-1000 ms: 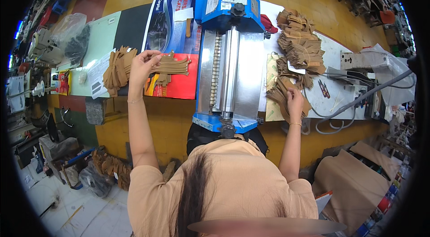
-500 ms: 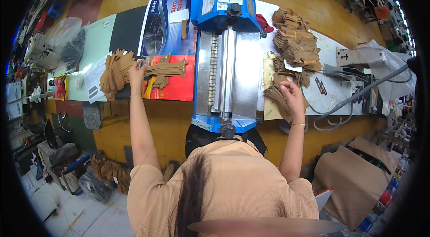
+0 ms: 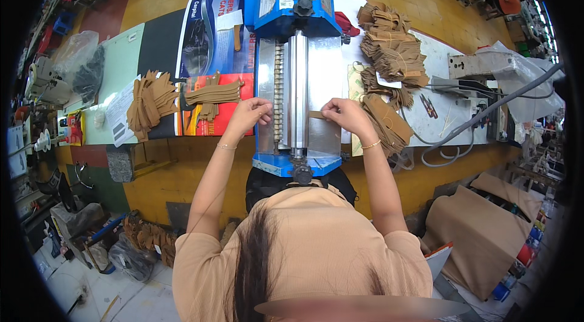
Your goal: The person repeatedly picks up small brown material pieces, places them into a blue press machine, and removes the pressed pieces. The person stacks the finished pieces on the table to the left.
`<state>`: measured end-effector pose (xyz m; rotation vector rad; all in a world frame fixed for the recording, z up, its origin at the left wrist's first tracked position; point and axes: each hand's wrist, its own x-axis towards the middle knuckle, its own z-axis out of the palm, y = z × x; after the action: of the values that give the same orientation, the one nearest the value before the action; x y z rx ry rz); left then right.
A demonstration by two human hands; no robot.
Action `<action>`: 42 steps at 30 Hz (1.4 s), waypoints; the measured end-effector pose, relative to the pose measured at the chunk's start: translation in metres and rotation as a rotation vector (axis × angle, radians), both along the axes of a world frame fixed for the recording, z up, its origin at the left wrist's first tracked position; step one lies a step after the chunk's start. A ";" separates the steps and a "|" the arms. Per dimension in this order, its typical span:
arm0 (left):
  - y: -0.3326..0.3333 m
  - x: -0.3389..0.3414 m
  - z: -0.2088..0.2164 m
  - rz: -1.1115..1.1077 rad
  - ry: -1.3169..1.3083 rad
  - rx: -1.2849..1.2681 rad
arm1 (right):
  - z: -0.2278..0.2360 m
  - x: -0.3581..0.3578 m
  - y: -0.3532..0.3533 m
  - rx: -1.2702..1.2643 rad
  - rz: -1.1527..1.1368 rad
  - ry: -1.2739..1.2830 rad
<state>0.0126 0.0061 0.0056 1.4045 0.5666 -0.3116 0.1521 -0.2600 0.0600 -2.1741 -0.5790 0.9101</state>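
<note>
In front of me stands a blue roller machine (image 3: 298, 167) with a long shiny metal roller (image 3: 298, 84) and flat metal plates on both sides. My right hand (image 3: 350, 116) pinches a short brown strip (image 3: 316, 114), which lies over the right plate and points toward the roller. Over the left plate's edge hovers my left hand (image 3: 250, 116), its fingers loosely bent and apart, with nothing visible in them. Beside my right hand lies a bundle of brown strips (image 3: 389, 122). Left of the machine, more brown strips (image 3: 213, 93) are stacked on a red and blue printed sheet (image 3: 228, 116).
A fanned bundle of brown pieces (image 3: 149, 103) lies at the left. Tied brown bundles (image 3: 392, 48) are heaped at the right, near a pair of small snips (image 3: 429, 106). A thick grey cable (image 3: 486, 112) crosses the right side. Sewing machines stand at both ends.
My left hand has moved right, from the strips to the machine's left plate. My right hand has come left from the bundle to the right plate, now holding a brown strip.
</note>
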 end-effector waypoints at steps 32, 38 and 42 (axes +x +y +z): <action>0.062 -0.034 0.033 0.156 0.048 0.060 | -0.101 0.003 -0.158 -0.378 -0.438 -0.669; 0.079 -0.044 0.068 0.197 0.024 0.147 | -0.100 -0.008 -0.151 -0.359 -0.430 -0.843; 0.087 -0.041 0.092 0.221 -0.052 0.223 | -0.099 -0.007 -0.151 -0.325 -0.441 -0.790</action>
<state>-0.0287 0.0932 0.0972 1.5427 0.7235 -0.0351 0.1453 -0.4110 -0.0386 -2.7862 -0.2790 -0.1325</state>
